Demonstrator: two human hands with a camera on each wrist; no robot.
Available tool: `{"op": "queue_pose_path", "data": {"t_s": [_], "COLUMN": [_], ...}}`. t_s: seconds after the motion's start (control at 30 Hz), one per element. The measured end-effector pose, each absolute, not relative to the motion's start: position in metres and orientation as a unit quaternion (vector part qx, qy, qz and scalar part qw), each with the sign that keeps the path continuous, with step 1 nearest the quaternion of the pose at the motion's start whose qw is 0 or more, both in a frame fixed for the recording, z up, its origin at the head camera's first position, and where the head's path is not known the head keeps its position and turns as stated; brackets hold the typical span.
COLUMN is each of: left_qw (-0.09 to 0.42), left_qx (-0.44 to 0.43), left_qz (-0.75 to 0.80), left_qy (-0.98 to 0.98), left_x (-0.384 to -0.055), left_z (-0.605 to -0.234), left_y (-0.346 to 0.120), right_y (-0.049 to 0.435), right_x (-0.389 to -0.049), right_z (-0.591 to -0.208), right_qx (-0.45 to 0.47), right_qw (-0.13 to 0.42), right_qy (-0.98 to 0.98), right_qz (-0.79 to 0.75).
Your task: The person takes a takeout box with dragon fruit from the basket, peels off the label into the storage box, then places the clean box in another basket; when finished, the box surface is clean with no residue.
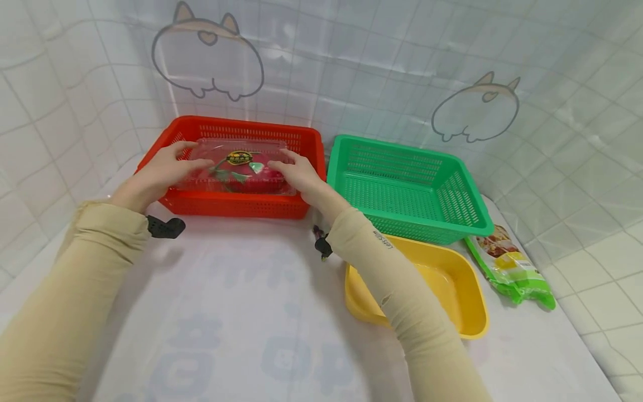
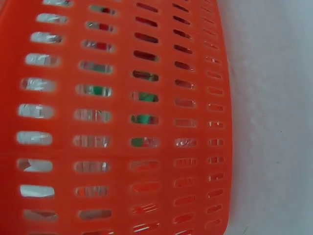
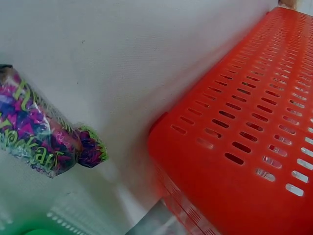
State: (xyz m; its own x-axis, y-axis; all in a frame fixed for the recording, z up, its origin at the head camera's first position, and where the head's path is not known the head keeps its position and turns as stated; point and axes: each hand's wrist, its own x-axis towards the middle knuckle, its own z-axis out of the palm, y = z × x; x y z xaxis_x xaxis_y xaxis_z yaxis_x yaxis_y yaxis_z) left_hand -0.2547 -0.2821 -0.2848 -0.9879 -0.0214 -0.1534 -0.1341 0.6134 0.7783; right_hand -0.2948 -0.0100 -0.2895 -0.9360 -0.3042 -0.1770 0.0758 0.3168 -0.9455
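A clear plastic clamshell box (image 1: 241, 146) with a black-and-yellow label holds dark pink fruit with green tips, probably dragon fruit. It sits within the red basket (image 1: 236, 206), its lid near the rim. My left hand (image 1: 163, 167) grips the box's left end, thumb on the lid. At the right end my right hand (image 1: 303, 174) holds it, thumb over the lid's edge. Whether the box touches the basket's floor cannot be seen. The left wrist view shows the red basket's slotted wall (image 2: 117, 122), with green and red showing through; neither wrist view shows a hand.
Right of the red basket stands a green basket (image 1: 392, 195), with a yellow tub (image 1: 437, 279) in front, partly behind my right sleeve. A green-edged food bag (image 1: 512, 265) lies at the far right. A purple-wrapped candy (image 3: 39, 127) lies on the white cloth beside the red basket.
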Motion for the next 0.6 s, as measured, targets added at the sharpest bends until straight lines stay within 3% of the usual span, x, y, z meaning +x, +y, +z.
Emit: {"op": "queue_pose_path", "data": {"t_s": [0.6], "left_qw": [0.123], "left_qx": [-0.029], "left_qz": [0.462], "left_qy": [0.878], "left_x": [-0.2619], "left_z": [-0.2848], "left_y": [-0.2870], "right_y": [-0.0121], "right_x": [-0.2966], "right_z": [-0.2910], "right_qx": [-0.056], "right_qw": [0.184], "right_qy": [0.787], "right_qz": [-0.586]}}
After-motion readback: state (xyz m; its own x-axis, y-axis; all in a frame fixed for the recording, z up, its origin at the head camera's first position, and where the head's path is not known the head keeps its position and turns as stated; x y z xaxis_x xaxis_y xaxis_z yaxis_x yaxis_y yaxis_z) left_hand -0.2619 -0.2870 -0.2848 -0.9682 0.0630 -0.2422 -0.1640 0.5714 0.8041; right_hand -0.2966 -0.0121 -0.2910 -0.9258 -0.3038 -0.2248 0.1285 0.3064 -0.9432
